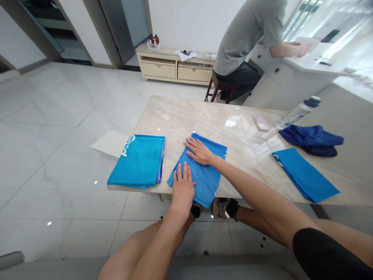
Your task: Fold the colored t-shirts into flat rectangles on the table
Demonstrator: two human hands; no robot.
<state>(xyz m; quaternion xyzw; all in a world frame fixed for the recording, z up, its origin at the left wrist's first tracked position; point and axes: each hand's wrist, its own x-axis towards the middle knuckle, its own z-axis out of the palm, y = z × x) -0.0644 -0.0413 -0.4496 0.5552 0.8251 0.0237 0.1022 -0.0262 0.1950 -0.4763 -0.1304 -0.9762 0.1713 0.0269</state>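
A folded blue cloth (207, 181) lies at the table's front edge, its near corner hanging slightly over. My left hand (183, 184) rests flat on its left side, fingers stretched forward. Farther up on the same cloth, my right hand (200, 151) presses down with fingers spread toward the left. To the left sits a stack of folded teal-blue cloth (138, 161) with white lettering, with purple layers showing at its right side. Another folded blue cloth (304, 175) lies at the right of the table, apart from both hands.
Behind that right-hand cloth are a crumpled dark blue cloth (311, 138) and a clear bottle (297, 114). A pale board (107, 144) juts past the left edge of the marble-look table (186, 112). A person (250, 35) sits on a stool (218, 85) beyond.
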